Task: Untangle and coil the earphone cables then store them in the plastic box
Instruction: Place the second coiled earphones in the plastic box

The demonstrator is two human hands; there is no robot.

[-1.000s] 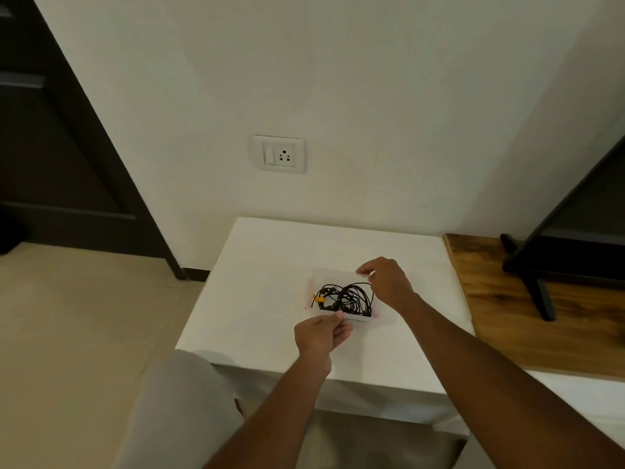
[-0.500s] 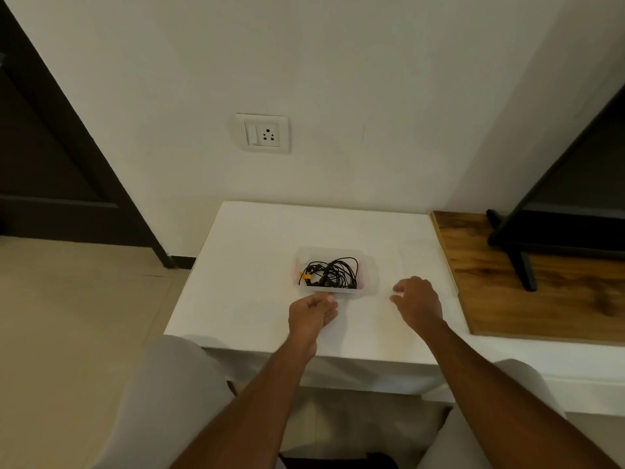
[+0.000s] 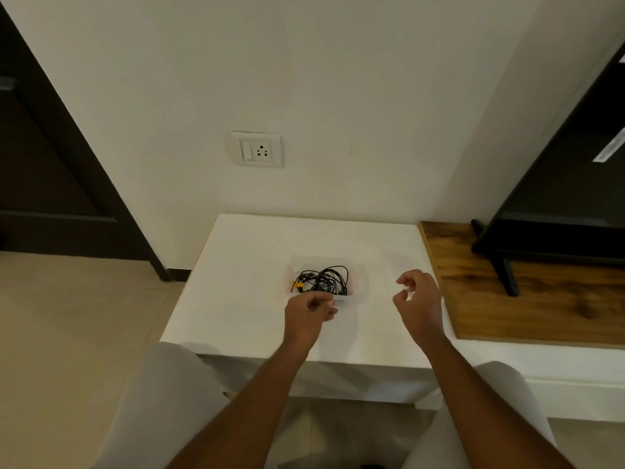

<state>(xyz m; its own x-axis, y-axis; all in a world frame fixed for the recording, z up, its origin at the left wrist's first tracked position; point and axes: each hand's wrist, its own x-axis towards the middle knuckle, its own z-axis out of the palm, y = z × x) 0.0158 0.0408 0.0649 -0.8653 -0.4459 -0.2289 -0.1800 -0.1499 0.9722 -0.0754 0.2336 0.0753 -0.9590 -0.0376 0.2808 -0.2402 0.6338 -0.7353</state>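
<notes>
A clear plastic box (image 3: 359, 269) sits in the middle of the white table (image 3: 243, 265). Inside it lies a tangle of black earphone cables (image 3: 324, 280) with a small yellow tag at its left. My left hand (image 3: 309, 311) is at the box's near edge, fingers curled, thumb and fingertips pinching the near rim. My right hand (image 3: 419, 299) hovers over the table to the right of the box, apart from it, with fingers loosely curled and nothing in them.
A wooden board (image 3: 527, 292) lies right of the table and carries a black screen on a stand (image 3: 575, 184). A wall socket (image 3: 257, 149) is above the table. A dark door frame (image 3: 67, 147) stands at the left, and my knees are below the table edge.
My right hand left the far right corner of the box, swung right and nearer, and now hangs there loosely curled. My left hand stayed at the box's near edge.
</notes>
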